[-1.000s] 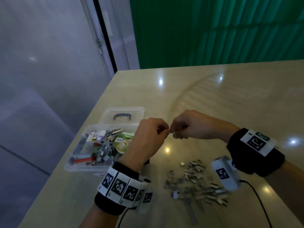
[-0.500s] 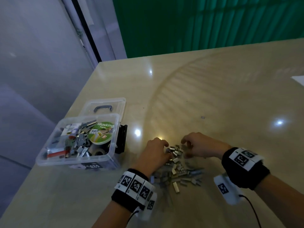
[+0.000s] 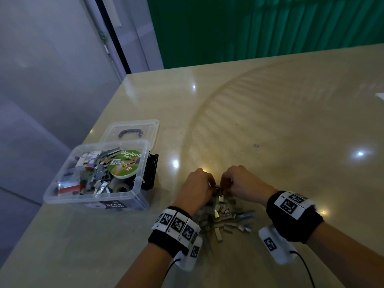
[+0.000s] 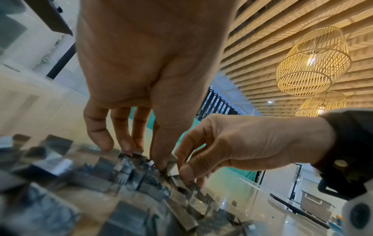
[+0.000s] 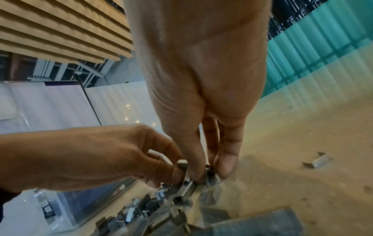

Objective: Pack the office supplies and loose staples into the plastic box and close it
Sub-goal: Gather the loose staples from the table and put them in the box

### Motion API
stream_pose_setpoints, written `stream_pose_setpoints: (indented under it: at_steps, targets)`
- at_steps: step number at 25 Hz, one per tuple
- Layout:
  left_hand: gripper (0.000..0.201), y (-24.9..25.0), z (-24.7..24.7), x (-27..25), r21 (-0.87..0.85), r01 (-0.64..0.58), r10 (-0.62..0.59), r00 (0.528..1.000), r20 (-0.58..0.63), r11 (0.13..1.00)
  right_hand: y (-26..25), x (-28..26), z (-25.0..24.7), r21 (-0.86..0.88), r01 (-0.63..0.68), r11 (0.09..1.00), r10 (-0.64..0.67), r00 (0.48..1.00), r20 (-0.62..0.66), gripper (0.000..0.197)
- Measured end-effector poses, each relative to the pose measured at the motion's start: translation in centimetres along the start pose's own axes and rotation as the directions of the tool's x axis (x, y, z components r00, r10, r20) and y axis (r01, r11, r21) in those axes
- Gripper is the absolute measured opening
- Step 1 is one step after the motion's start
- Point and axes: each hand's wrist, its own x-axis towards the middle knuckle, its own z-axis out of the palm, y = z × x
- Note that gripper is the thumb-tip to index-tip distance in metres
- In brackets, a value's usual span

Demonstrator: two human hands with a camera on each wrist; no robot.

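Observation:
A clear plastic box [image 3: 62, 196] stands open at the table's left, holding a green masking tape roll [image 3: 124, 165], staple strips and small packets. Its lid [image 3: 131, 132] lies folded back behind it. A pile of loose staples [image 3: 226, 217] lies to the right of the box. Both hands meet at the pile's far end. My left hand [image 3: 209, 185] pinches staple strips [image 5: 184, 167] between thumb and forefinger. My right hand [image 3: 225, 183] faces it, and its thumb and fingers [image 5: 226, 166] pinch staples [image 4: 173, 169] off the top of the pile.
A black item [image 3: 152, 173] leans against the box's right wall. One stray staple strip [image 3: 256, 145] lies on the beige table [image 3: 291, 113] beyond the hands, and shows close up as a strip [image 5: 316, 162]. The table's left edge runs just past the box.
A second ago both hands were raised beside the box with fingertips touching. They have come down onto the far end of the staple pile and now pinch staples there.

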Motion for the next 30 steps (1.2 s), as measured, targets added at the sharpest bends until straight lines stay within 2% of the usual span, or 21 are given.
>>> stream_pose_setpoints:
  at_steps: [5, 8, 10, 13, 16, 20, 22, 25, 30]
  targets:
    - [0.021, 1.1, 0.1, 0.3, 0.035, -0.051, 0.05, 0.999, 0.02, 0.998, -0.1, -0.1, -0.2, -0.003, 0.0, 1.0, 0.0, 1.0, -0.015, 0.011]
    - [0.019, 0.9, 0.3, 0.4, 0.05, -0.05, 0.048, 0.998, 0.038, 0.997, 0.1, 0.0, -0.6, -0.014, 0.016, 1.0, -0.015, 1.0, 0.027, 0.007]
    - [0.019, 0.3, 0.3, 0.3, 0.047, -0.032, 0.031, 0.999, 0.024, 0.998, 0.3, -0.1, -0.4, -0.067, 0.028, 0.997, -0.024, 0.998, 0.065, 0.014]
    - [0.019, -0.5, -0.1, -0.2, 0.012, -0.032, 0.032, 0.999, -0.021, 0.999, 0.2, -0.4, 0.0, -0.084, 0.025, 0.996, -0.022, 0.999, 0.04, 0.016]
    - [0.017, -0.9, -0.4, -0.6, -0.034, -0.049, 0.047, 0.997, -0.058, 0.998, -0.1, -0.4, -0.3, -0.076, 0.032, 0.997, -0.028, 0.998, 0.049, 0.008]
    - [0.01, -0.7, -0.3, -0.8, -0.08, -0.054, 0.047, 0.995, -0.089, 0.995, -0.4, 0.0, -0.7, -0.103, 0.021, 0.994, -0.013, 0.997, 0.08, 0.018]
    - [0.011, -0.5, -0.5, -0.8, -0.095, -0.043, 0.036, 0.997, -0.069, 0.995, -0.6, 0.1, -0.8, -0.109, 0.009, 0.994, 0.001, 0.996, 0.093, 0.012]
    - [0.013, -0.5, -0.7, -0.7, -0.112, -0.037, 0.029, 0.997, -0.074, 0.993, -0.8, 0.0, -1.0, -0.111, -0.003, 0.994, 0.015, 0.994, 0.11, 0.024]
    - [0.022, 0.2, -1.6, -1.4, -0.094, -0.045, 0.033, 0.992, -0.125, 0.995, -1.9, -0.1, -1.8, -0.085, 0.029, 0.996, -0.021, 0.995, 0.093, 0.007]
